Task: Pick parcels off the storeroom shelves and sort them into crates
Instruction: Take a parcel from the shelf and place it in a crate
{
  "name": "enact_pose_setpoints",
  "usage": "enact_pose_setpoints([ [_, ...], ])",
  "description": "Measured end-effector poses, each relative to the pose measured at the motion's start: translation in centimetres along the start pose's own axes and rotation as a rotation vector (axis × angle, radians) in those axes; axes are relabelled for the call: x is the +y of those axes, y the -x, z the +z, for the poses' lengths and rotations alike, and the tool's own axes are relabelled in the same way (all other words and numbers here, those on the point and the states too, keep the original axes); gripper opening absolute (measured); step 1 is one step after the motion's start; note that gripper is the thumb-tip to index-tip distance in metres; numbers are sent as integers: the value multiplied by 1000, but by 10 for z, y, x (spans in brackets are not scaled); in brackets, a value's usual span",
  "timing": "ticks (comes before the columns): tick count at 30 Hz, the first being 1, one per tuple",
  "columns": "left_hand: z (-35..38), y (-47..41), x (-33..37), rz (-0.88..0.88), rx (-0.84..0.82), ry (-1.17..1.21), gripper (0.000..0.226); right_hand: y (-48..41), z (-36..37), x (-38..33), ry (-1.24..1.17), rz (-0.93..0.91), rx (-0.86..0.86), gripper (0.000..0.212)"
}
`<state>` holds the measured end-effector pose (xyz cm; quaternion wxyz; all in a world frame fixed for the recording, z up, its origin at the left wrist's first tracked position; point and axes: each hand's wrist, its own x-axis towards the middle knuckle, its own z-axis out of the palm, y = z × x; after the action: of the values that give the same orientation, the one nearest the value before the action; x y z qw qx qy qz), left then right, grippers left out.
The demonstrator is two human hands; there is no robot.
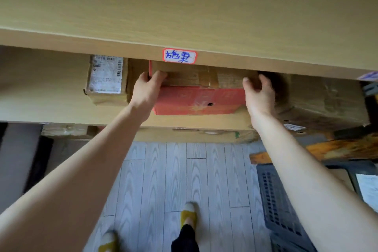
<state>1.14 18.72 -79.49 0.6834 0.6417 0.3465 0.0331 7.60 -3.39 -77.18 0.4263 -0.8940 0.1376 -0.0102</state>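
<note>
While the red-and-brown cardboard parcel [199, 96] sits on the middle shelf [61, 112] under the labelled board [180, 56], the left hand [146, 90] clasps its left end and the right hand [258, 93] its right end, a dark crate [280, 206] standing near right.

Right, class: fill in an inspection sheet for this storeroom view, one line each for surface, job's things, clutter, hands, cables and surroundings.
Surface: wooden shelf, handwritten label on the board above.
Job's things: red-and-brown box on the shelf; labelled parcel to its left, large brown carton to its right; dark crate on the floor.
Clutter: nothing seen.
Hands: left hand and right hand grip the box's ends.
Cables: nothing seen.
Surroundings: grey plank floor, yellow slippers.
</note>
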Motion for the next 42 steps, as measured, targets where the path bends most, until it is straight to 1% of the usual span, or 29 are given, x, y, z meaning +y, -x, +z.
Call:
enact_pose_setpoints([
  [2, -1, 11, -4, 20, 68, -27, 39, 12, -2, 7, -145, 52, -39, 50],
  [4, -6, 33, -15, 32, 142, -55, 38, 33, -9, 21, -216, 50, -38, 43],
  [6, -15, 65, -30, 30, 173, -16, 31, 59, -20, 43, -301, 93, 3, 27],
  [7, -21, 81, -37, 33, 188, -1, 29, 73, -26, 54, -342, 154, 27, 19],
  [9, -36, 111, -52, 49, 201, -7, 24, 96, -40, 77, -420, 310, 48, 29],
  [10, -43, 123, -59, 55, 183, -14, 20, 104, -45, 89, -451, 366, 18, 33],
  [12, -54, 144, -72, 56, 130, -35, 21, 119, -52, 103, -490, 426, -133, 31],
  [14, -58, 160, -83, 51, 98, -68, 35, 133, -54, 106, -557, 526, -323, 25],
  [15, -59, 166, -86, 49, 100, -83, 42, 139, -55, 105, -585, 569, -389, 27],
  [18, -64, 181, -86, 72, 91, -93, 55, 157, -68, 101, -575, 551, -460, 35],
  [19, -66, 185, -84, 71, 80, -87, 58, 162, -74, 101, -547, 509, -437, 37],
  [21, -71, 193, -81, 40, 63, -38, 60, 170, -90, 100, -489, 371, -320, 30],
  [23, -74, 197, -80, -3, 34, 52, 52, 170, -107, 98, -505, 228, -109, 24],
  [24, -74, 198, -81, -19, 1, 94, 46, 167, -114, 94, -539, 185, -15, 23],
  [25, -73, 200, -83, -46, -31, 132, 41, 160, -117, 93, -567, 171, 32, 20],
  [26, -70, 202, -86, -70, -54, 145, 37, 154, -117, 90, -552, 195, 19, 17],
  [27, -66, 204, -88, -72, -70, 133, 36, 148, -116, 90, -504, 258, -59, 33],
  [28, -63, 205, -92, -60, -72, 114, 38, 143, -116, 89, -440, 355, -168, 55],
  [29, -62, 206, -94, -61, -61, 124, 40, 139, -116, 92, -396, 443, -260, 68],
  [30, -63, 204, -94, -64, -42, 128, 44, 134, -118, 95, -360, 504, -331, 70],
  [32, -68, 198, -92, -33, 22, 16, 50, 130, -122, 101, -320, 542, -385, 65],
  [33, -69, 194, -88, -10, 26, -117, 49, 130, -121, 103, -341, 547, -389, 62],
  [35, -61, 192, -75, 94, -5, -478, 42, 132, -118, 104, -459, 574, -392, 55],
  [36, -51, 194, -66, 154, -31, -554, 40, 135, -115, 103, -518, 591, -405, 49],
  [37, -40, 198, -56, 171, -75, -525, 45, 138, -113, 101, -568, 605, -432, 43],
  [38, -30, 202, -44, 132, -129, -445, 58, 142, -112, 98, -608, 616, -471, 39],
  [40, -22, 202, -29, 7, -179, -303, 97, 148, -112, 93, -649, 594, -540, 37],
  [41, -21, 203, -24, -36, -196, -240, 106, 151, -113, 89, -653, 568, -562, 36],
  [42, -22, 205, -22, -50, -219, -159, 107, 154, -114, 86, -656, 546, -574, 35],
])
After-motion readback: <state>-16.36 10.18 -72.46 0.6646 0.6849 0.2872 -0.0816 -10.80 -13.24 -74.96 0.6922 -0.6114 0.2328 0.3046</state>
